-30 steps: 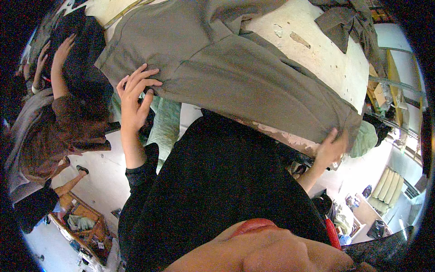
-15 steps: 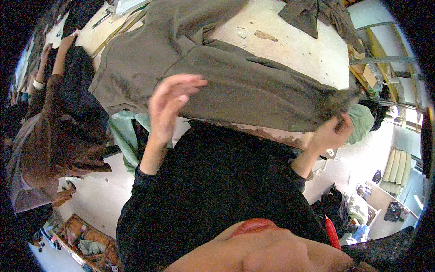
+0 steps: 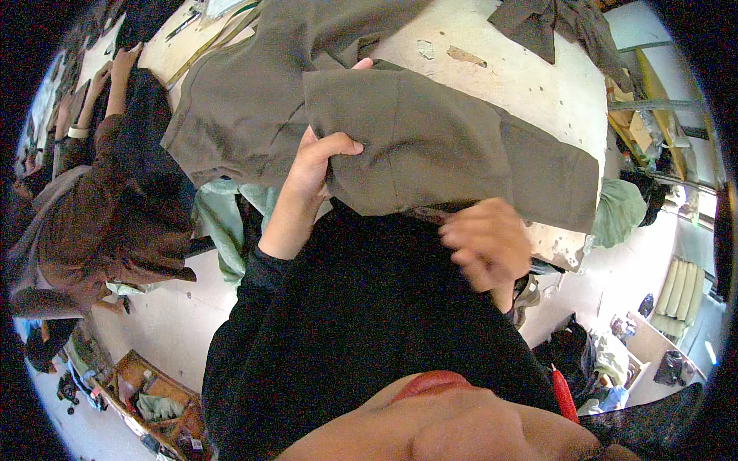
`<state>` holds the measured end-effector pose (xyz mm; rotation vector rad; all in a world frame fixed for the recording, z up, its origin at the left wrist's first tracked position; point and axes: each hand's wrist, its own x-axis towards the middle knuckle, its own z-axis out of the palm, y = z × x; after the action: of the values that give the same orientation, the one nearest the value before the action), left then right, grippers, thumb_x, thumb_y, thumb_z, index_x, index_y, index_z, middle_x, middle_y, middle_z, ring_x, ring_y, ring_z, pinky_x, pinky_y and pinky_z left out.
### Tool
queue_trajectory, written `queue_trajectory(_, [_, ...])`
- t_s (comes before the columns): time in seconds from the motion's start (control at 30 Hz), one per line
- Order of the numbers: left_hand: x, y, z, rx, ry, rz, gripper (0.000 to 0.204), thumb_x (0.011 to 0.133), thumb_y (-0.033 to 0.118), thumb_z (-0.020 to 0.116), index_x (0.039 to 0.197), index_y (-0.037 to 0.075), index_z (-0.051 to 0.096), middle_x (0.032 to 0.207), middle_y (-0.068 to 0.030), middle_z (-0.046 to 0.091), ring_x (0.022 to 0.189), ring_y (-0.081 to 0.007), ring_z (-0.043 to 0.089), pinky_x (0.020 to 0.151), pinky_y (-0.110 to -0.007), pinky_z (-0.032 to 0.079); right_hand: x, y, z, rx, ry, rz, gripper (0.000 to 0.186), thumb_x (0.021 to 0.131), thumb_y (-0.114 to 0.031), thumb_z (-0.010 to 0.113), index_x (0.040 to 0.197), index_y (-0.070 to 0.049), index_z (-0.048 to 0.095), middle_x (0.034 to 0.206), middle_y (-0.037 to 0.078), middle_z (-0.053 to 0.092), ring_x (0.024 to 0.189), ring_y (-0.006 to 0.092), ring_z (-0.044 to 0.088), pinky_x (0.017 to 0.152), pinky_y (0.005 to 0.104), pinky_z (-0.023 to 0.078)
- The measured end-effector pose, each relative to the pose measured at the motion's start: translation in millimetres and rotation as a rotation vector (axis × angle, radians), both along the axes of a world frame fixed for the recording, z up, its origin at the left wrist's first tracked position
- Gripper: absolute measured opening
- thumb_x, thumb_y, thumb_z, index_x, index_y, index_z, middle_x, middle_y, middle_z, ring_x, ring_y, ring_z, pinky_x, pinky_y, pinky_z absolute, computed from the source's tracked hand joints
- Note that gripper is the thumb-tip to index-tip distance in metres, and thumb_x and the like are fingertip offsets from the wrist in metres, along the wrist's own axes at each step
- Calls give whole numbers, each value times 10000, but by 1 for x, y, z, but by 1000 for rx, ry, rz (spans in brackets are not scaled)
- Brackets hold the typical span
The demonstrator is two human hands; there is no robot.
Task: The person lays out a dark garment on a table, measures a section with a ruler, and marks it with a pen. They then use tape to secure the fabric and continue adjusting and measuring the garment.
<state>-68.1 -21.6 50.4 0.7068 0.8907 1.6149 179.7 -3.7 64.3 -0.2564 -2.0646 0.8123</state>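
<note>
An olive-brown garment (image 3: 430, 138) lies partly folded on a worn pale table (image 3: 530, 77), its near part hanging over the table's edge toward me. My left hand (image 3: 319, 165) grips the garment's folded edge, thumb on top. At the lower edge of the cloth, below the fold, my right hand (image 3: 484, 246) has its fingers curled; whether it pinches the hem I cannot tell. I wear a black long-sleeved top.
Another dark olive cloth piece (image 3: 553, 27) lies at the table's far right. A person in a brown top (image 3: 100, 207) works at the left, arms reaching up. A pale green cloth (image 3: 223, 223) hangs below the table. Crates and clutter stand on the floor.
The garment has been folded over on itself toward the right. My left hand went from hovering open to gripping the fold. My right hand moved left along the lower edge.
</note>
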Motion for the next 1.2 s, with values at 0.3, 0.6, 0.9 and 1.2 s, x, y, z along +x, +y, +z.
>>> queue_trajectory(0.3, [-10,3,11,39,-42,71,971,468,116,576,1404,-67,390,1499,-174,402,1365,-327,407,1164,-413,291,124,40,-54,-358,-1049,-1973,906,898,-727,390,1349,53,481,1302,314,529,1220,479,499,1037,569,365])
queue_trajectory(0.6, [-16,2,7,90,-50,62,962,473,133,597,1393,-71,403,1508,-180,388,1375,-344,389,1168,-424,284,120,55,-52,-108,-564,-1658,429,960,-353,529,1222,-39,660,1164,154,683,1023,328,663,893,417,501])
queue_trajectory(0.9, [5,-3,-2,174,-100,-18,1092,547,188,672,1521,12,211,1514,-226,359,1398,-349,359,1180,-439,236,-14,5,-2,583,-693,-6,304,842,-197,595,1132,-135,664,1295,102,605,1197,282,576,1046,399,433])
queue_trajectory(1.2, [4,6,1,130,-133,21,1080,509,145,591,1518,13,230,1500,-251,367,1405,-361,346,1188,-443,221,-24,-19,-1,580,-362,221,271,894,-96,523,1127,-72,660,1264,105,623,1136,254,639,1069,405,430])
